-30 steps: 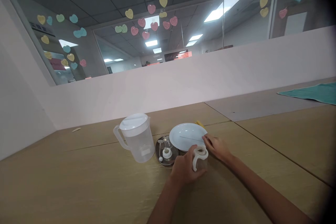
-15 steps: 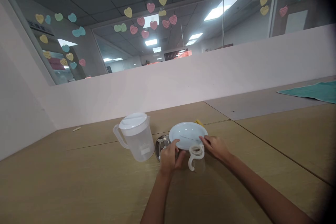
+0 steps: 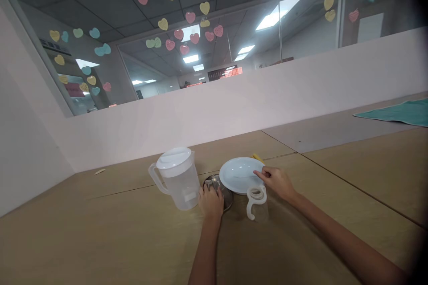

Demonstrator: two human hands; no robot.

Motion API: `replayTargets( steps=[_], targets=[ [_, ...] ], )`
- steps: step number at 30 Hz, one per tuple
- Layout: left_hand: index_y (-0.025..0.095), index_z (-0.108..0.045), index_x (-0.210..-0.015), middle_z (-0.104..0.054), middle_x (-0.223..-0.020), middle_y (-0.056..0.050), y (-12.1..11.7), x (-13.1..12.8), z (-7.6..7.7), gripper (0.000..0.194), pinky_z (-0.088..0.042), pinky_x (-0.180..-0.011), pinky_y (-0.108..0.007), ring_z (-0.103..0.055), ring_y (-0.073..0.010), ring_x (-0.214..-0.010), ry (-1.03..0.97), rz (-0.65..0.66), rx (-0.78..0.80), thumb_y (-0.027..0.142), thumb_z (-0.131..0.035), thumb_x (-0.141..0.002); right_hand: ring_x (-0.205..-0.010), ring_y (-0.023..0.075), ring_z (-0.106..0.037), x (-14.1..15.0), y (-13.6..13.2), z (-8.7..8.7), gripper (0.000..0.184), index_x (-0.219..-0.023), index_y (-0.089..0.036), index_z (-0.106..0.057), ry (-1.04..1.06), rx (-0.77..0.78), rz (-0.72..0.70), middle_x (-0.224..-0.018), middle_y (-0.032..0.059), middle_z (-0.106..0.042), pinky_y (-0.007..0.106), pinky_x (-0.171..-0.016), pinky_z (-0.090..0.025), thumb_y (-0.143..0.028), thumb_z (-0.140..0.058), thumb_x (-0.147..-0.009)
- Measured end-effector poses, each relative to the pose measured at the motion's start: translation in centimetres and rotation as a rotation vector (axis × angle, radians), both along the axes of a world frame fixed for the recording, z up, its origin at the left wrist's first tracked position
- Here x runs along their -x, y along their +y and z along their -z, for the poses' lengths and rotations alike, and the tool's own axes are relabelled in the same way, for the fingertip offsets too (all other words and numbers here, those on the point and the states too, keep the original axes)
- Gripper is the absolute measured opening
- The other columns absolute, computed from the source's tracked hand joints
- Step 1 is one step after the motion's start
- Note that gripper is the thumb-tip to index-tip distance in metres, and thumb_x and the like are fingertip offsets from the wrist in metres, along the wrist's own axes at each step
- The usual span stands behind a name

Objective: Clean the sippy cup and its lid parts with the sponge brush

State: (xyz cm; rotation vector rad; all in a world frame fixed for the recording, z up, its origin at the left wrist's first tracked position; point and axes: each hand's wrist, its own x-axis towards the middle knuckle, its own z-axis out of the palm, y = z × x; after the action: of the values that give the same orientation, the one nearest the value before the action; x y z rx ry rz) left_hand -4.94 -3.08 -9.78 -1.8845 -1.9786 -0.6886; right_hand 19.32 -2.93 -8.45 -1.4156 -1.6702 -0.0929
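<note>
My right hand [image 3: 276, 180] pinches the end of a thin, straight wire-like piece [image 3: 243, 177] over the white oval dish [image 3: 240, 164]. My left hand [image 3: 211, 200] reaches down into a round metal tray [image 3: 228, 200], with its fingers slightly apart and bent. Small pale parts [image 3: 209, 182] show in the tray by the fingertips; the hand covers the rest. In front of the dish stands a small clear cup [image 3: 261, 211] with a white ring and hooked handle. The lidded translucent pitcher [image 3: 182, 187] is just left of my left hand.
A yellow item [image 3: 257, 157] sticks out behind the dish. A teal cloth [image 3: 397, 112] lies at the far right of the wooden table [image 3: 133, 236]. A small pale sliver [image 3: 99, 171] rests at far left. The white wall [image 3: 214, 113] bounds the back.
My left hand has left the dish's near edge and moved left and down to the metal tray. The right hand keeps its pinch on the wire-like piece. The view has shifted slightly.
</note>
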Motion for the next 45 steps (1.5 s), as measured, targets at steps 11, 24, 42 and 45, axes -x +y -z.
replayTargets(
  steps=[11, 24, 42, 45],
  targets=[
    [0.011, -0.068, -0.080, -0.065, -0.089, -0.016, 0.2, -0.3, 1.5, 0.037, -0.038, -0.091, -0.045, -0.050, -0.0320, -0.111, -0.074, 0.041, -0.068, 0.039, -0.044, -0.084, -0.056, 0.0113, -0.052, 4.1, 5.7, -4.7, 0.042, -0.057, -0.018, -0.056, -0.186, 0.172, -0.137, -0.058, 0.0006, -0.060, 0.021, -0.053, -0.030, -0.043, -0.037, -0.085],
    [0.015, -0.064, -0.091, -0.061, -0.101, -0.011, -0.3, -1.1, 0.0, 0.028, -0.048, -0.073, -0.028, -0.061, -0.0171, -0.082, -0.368, 0.146, -0.084, 0.008, -0.038, -0.082, -0.062, 0.0166, -0.056, 3.1, 4.7, -6.8, 0.042, -0.063, -0.021, -0.063, -0.327, 0.234, -0.101, -0.067, 0.0044, -0.066, 0.025, -0.052, -0.026, -0.042, -0.035, -0.086],
    [0.020, -0.065, -0.095, -0.067, -0.090, -0.006, -2.5, -2.7, -2.3, 0.023, -0.046, -0.081, -0.032, -0.058, -0.0182, -0.089, -0.624, 0.480, -0.381, 0.025, -0.044, -0.088, -0.052, 0.0127, -0.054, 4.1, -4.5, -14.4, 0.056, -0.057, -0.019, -0.059, 0.059, -0.078, -0.343, -0.053, 0.0014, -0.059, 0.023, -0.052, -0.035, -0.052, -0.028, -0.090],
    [0.019, -0.064, -0.091, -0.068, -0.091, -0.005, -2.9, -3.1, -2.4, 0.022, -0.046, -0.081, -0.030, -0.059, -0.0169, -0.088, -0.669, 0.561, -0.387, 0.026, -0.043, -0.089, -0.043, 0.0095, -0.048, 4.8, -5.5, -14.5, 0.059, -0.047, -0.019, -0.052, 0.081, -0.046, -0.414, -0.043, -0.0015, -0.050, 0.022, -0.048, -0.032, -0.054, -0.031, -0.089]
  ],
)
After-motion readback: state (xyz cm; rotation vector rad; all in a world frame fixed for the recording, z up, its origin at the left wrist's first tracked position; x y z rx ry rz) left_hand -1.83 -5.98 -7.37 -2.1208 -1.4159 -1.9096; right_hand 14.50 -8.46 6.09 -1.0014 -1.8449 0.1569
